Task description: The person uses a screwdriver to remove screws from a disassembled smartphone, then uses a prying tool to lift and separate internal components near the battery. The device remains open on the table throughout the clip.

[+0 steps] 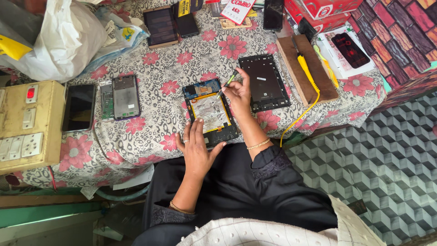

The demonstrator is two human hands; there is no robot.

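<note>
Opened tablet: lies flat on the counter near its front edge, back cover off, circuit board at the far end, silvery battery foil in the middle.
Left hand: I see it spread flat, palm down, fingers pressing the near end of the tablet; grasping nothing, just pinning it.
Right hand: pinched around a small screwdriver, tip angled down onto the tablet's upper right area, close to the board.
Handling, my judgement: tablet looks light, thin and stiff; exposed board and battery foil look fragile, so I would hold it by the frame edges only. It may slide on the flowered cloth unless pinned.
Screwdriver: slim and light, likely slips easily; a fingertip pinch near the tip end suits it.
Right neighbours: black back cover lies just beside the right hand; past it a wooden block carries a yellow-handled tool whose cord trails over the front edge.
Left neighbours: an opened phone and a dark phone, well apart from the tablet; a switch box sits at the far left.
Edges: the tablet's near end is close to the counter's front edge, over the lap.
Open room: bare cloth left of the tablet and beyond it; the right side is tight.
</note>
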